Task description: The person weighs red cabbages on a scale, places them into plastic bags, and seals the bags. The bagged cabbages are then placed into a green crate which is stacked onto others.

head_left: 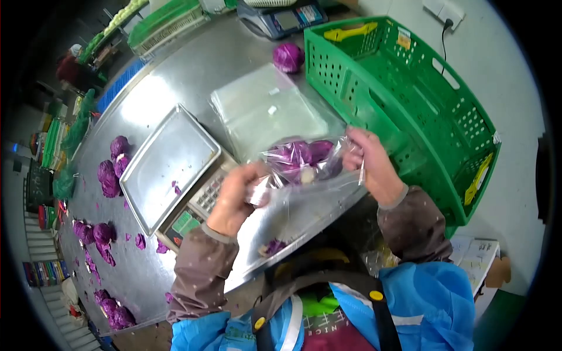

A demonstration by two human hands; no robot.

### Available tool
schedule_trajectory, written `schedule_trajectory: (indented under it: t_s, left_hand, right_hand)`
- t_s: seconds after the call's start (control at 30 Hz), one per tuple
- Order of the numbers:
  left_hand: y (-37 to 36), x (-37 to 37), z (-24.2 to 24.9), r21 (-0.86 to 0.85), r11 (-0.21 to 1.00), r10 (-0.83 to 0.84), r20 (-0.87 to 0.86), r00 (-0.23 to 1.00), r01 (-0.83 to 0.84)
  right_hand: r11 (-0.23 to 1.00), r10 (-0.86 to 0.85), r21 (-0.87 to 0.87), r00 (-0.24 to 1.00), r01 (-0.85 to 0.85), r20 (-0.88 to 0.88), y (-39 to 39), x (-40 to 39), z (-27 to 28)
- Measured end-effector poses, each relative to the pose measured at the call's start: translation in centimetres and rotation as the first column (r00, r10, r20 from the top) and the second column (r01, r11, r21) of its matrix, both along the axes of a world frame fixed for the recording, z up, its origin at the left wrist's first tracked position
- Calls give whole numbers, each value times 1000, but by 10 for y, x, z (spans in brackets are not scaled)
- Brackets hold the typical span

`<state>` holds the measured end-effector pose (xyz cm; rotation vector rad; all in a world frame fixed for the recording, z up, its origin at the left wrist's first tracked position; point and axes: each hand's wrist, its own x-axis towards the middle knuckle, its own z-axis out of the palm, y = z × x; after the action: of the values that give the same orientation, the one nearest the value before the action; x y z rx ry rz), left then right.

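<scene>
Between my two hands hangs a transparent plastic bag (335, 153) with pieces of purple cabbage (298, 155) inside, above the front part of the steel table. My left hand (239, 196) is closed on the bag's left end, where the film bunches up. At the opposite end, my right hand (370, 158) pinches the film between thumb and fingers. Just beyond the bag lies a stack of flat transparent bags (269, 108). A weighing scale (170, 169) with a bare metal pan stands beside my left hand.
A large green crate (404, 111) stands along the right. One whole purple cabbage (288, 57) sits at the back near another device (287, 20). Several purple cabbages (108, 178) and loose leaves lie on the steel table (234, 44) at left. Scraps (273, 248) lie near its front edge.
</scene>
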<state>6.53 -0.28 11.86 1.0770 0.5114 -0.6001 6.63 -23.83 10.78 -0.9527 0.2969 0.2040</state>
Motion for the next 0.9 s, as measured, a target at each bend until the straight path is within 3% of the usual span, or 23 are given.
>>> schedule_trajectory:
  t_s: [0.07,0.1,0.13,0.17,0.27,0.37,0.47,0.53,0.6,0.63,0.67,0.7,0.73,0.8,0.87,0.9]
  left_hand:
    - [16,-2,-36,-130,964,-197,229,953,230]
    - [13,-9,-17,-83,988,-118,159,980,132]
    - [12,-16,-26,-86,989,-110,138,984,123]
    - [12,-23,-39,17,989,-145,190,971,144]
    - [17,-39,-96,195,952,-278,218,935,237]
    - [10,-68,-149,121,962,-263,183,947,244]
    - [8,-89,-149,58,969,-246,148,958,240]
    - [12,-93,-135,108,917,-392,73,917,383]
    - [15,-100,-133,28,919,-395,56,917,394]
    - [16,-105,-134,-68,939,-336,16,942,336]
    - [17,-108,-136,-160,949,-280,-30,959,272]
    - [25,-111,-143,-207,934,-303,-21,953,293]
    - [28,-114,-142,-217,931,-307,-31,951,293]
    - [32,-119,-137,-233,933,-298,-70,952,275]
    - [34,-125,-137,-259,925,-303,-53,952,280]
    - [34,-124,-132,-262,930,-284,-63,957,258]
  right_hand:
    - [998,-22,-55,998,19,-59,6,-5,-2]
    - [992,1,-124,1000,0,6,4,-9,-4]
    - [982,28,-187,998,-17,54,2,-17,-8]
    - [966,43,-256,997,-24,71,2,-23,-21]
    - [930,46,-362,997,-65,-59,-3,-36,-71]
    - [875,111,-465,991,-131,-71,-6,-51,-86]
    - [818,136,-549,985,-171,-104,-20,-64,-94]
    - [639,226,-729,966,-247,-128,-28,-74,-91]
    - [592,164,-779,978,-205,-133,-20,-82,-81]
    - [366,126,-927,982,86,141,-13,-85,-75]
    - [111,166,-915,900,389,402,-4,-88,-67]
    - [78,215,-915,890,395,403,10,-92,-47]
    - [70,215,-921,896,384,390,22,-98,-47]
    - [185,532,-953,790,240,303,46,-109,-48]
    - [175,717,-965,646,195,260,69,-114,-61]
    - [172,718,-966,647,194,258,76,-115,-65]
